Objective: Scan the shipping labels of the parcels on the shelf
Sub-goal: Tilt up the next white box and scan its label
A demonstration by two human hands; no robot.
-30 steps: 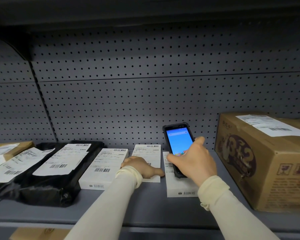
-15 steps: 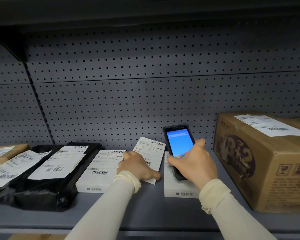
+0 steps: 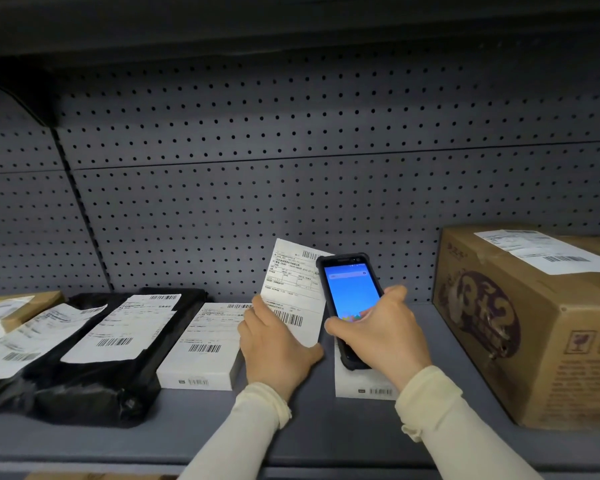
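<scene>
On a grey metal shelf (image 3: 319,427) backed by perforated panel, the left hand (image 3: 274,344) grips a slim white box (image 3: 297,296), tilting it up so its long axis runs bottom to top and its paper label faces the viewer. The right hand (image 3: 381,334) clasps a black rubbery handheld scanner (image 3: 352,299), its blue screen lit, just beside the label.

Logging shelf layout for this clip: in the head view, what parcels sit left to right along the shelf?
Small brown box → black bags → white box → tilted parcel in left hand → scanner in right hand → big carton.
</scene>
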